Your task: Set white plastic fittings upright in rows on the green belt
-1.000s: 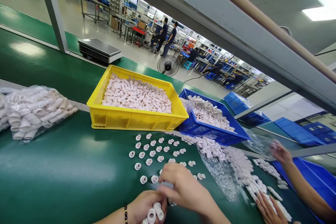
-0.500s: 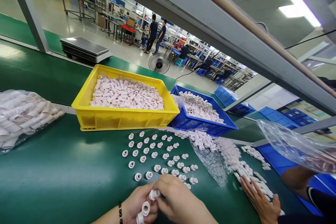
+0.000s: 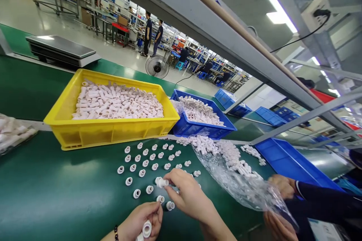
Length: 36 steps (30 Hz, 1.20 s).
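My right hand [image 3: 188,196] is closed in a pinch on a white plastic pipe fitting [image 3: 162,183], over the rows on the green table. Closer to me, my left hand [image 3: 143,220] is curled around white fittings [image 3: 146,229], one with its round opening facing up. Another fitting [image 3: 160,199] is at the left fingertips; whether they grip it I cannot tell. Several loose fittings [image 3: 137,193] stand upright in loose rows on the green tabletop [image 3: 79,188]. Part of those rows is hidden behind my right hand.
A yellow bin [image 3: 113,131] and a blue bin [image 3: 198,128], both full of white fittings, stand behind the rows. At right, a co-worker's hands [image 3: 283,186] hold a clear plastic bag [image 3: 240,186] beside piled fittings [image 3: 206,145]. A scale [image 3: 62,51] sits at back left.
My hands have moved apart, the right going forward with a fitting. The co-worker's hand has left the piled fittings, and the bag is lower, over the table. My view has shifted right.
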{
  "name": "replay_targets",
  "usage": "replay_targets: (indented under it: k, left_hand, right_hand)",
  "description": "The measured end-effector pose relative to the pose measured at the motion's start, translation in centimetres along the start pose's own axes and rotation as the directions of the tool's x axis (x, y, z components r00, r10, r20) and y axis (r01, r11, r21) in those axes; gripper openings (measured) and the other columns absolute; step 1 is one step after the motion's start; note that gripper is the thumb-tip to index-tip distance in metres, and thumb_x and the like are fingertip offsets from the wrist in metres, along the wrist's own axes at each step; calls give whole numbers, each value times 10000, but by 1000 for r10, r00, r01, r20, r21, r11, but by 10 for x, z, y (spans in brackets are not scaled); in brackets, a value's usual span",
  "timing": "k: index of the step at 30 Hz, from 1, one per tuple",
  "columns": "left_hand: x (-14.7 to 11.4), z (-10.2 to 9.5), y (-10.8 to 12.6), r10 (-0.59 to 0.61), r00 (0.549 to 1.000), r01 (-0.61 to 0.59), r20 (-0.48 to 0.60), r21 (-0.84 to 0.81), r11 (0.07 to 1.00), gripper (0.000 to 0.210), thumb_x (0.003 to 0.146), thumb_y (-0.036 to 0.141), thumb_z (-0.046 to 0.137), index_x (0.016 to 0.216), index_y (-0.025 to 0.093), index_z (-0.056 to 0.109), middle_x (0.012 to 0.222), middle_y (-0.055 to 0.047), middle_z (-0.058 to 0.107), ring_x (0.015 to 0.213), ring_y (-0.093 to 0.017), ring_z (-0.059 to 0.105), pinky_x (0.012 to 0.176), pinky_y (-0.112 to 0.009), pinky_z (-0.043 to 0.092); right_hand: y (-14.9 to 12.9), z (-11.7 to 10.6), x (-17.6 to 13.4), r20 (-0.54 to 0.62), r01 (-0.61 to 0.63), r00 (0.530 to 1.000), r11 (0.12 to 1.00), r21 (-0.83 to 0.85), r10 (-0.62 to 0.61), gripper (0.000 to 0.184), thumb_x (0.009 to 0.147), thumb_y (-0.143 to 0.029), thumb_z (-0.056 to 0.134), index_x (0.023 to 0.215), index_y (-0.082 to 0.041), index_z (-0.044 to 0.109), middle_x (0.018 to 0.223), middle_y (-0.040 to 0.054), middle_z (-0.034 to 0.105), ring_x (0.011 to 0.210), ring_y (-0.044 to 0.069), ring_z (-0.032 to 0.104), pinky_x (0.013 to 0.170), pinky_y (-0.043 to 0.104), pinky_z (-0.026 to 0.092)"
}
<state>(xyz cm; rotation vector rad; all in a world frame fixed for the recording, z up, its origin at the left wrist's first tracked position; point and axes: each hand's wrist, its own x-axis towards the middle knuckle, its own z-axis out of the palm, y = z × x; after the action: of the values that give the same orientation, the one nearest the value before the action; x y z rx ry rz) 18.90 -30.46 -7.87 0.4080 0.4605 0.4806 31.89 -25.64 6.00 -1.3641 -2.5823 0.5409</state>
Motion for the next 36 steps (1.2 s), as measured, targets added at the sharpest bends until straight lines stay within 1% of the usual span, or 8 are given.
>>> replay_targets:
  k: [4,11,16,24,27,31,33,36]
  left_hand:
    - [0,4,-4,-14,996,27,-87,155,988,283,677,402,468,538,157,494,338,30,438,255,-60,298,339,-181,168]
    - [5,-2,-14,-51,987,96,-153,300,949,452,654,494,446,463,107,581,375,-21,481,318,-73,341,388,-217,175]
    - [3,1,-8,-34,986,89,-162,342,935,388,647,425,438,456,119,582,393,-10,480,373,-84,377,432,-222,213]
    - [-1,7,-1,-30,989,75,-143,321,944,236,578,279,452,461,128,590,400,8,492,397,-82,418,428,-203,239]
    - [-1,7,0,-29,988,70,-151,279,958,225,576,258,462,459,116,592,385,3,489,370,-75,407,397,-193,234]
    - [-1,5,2,-97,985,118,-139,150,982,225,585,257,438,467,120,572,355,-8,478,294,-77,360,329,-188,211]
    - [0,3,3,-164,980,171,-117,51,984,231,602,277,416,477,135,548,343,-1,451,254,-83,328,296,-190,188]
    - [1,1,2,-223,971,215,-86,-90,972,252,634,320,444,448,154,483,315,18,389,227,-89,303,265,-191,146]
  right_hand:
    - [15,12,9,-70,-60,996,993,-100,54,108,853,-180,446,916,-180,534,875,35,562,826,154,496,729,266,375]
    - [31,40,38,55,-63,995,951,-302,84,110,840,-169,476,862,-173,584,870,42,544,833,160,493,734,268,368]
    - [32,53,48,129,-25,989,933,-360,76,117,836,-168,477,844,-170,593,849,36,551,837,163,489,745,266,360]
    - [34,74,57,183,3,981,938,-347,65,164,847,-192,461,779,-175,609,825,34,558,818,157,494,713,257,368]
    - [31,70,55,146,-17,987,950,-313,66,114,822,-183,491,845,-174,602,859,40,555,837,163,491,739,262,376]
    - [18,50,37,79,0,997,983,-183,15,179,795,-166,521,966,-184,569,923,36,550,870,159,478,776,261,370]
    - [8,39,23,107,56,993,991,-119,-43,107,821,-193,499,892,-191,580,868,22,555,833,145,480,733,245,366]
    - [-9,31,4,243,166,959,984,-60,-147,128,837,-272,500,778,-192,581,762,-1,559,747,127,494,671,228,356]
